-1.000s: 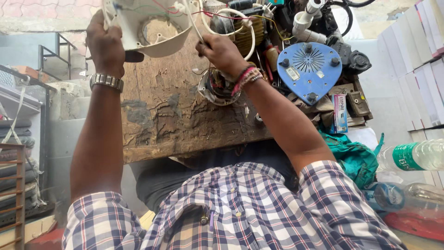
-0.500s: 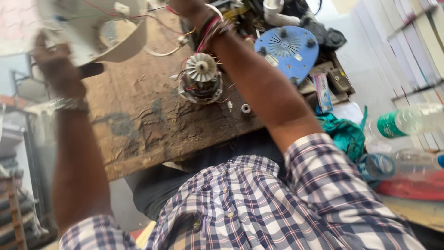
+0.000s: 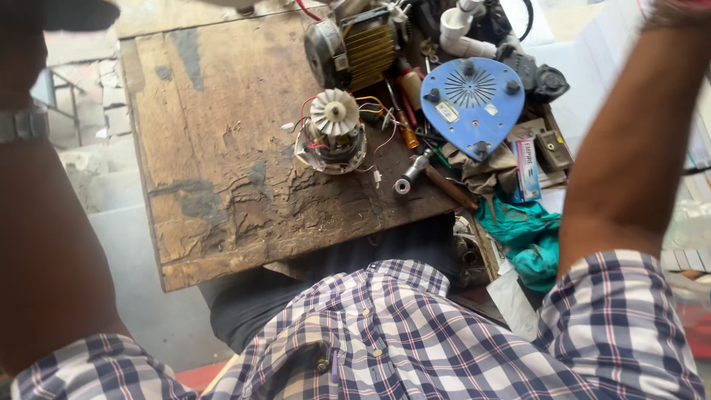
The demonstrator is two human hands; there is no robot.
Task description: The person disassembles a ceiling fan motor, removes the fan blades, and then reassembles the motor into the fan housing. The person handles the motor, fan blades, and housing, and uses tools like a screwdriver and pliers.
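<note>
Both hands are lifted past the top edge of the frame, so only the forearms show: the left forearm (image 3: 44, 222) fills the left side with a metal wristwatch (image 3: 22, 124) at the upper left, and the right forearm (image 3: 629, 148) rises along the right side. Whether the fingers are open or closed on something I cannot tell, since neither hand itself is visible.

Nearest below them, in the upper middle of the frame, a small electric motor (image 3: 331, 133) stands on end on the wooden workbench (image 3: 215, 185), its pale finned fan disc facing up and thin red, yellow and white wires trailing from its copper-wound body; upright like that it sits stable on its flat base. Just above it lies a larger motor with yellow windings (image 3: 355, 48). To the right, a blue teardrop-shaped plastic base plate (image 3: 474, 100) rests upside down, rubber feet upward, over a heap of tools. A hammer (image 3: 429, 174) lies beside it. The bench top is cracked, stained and peeling.
</note>
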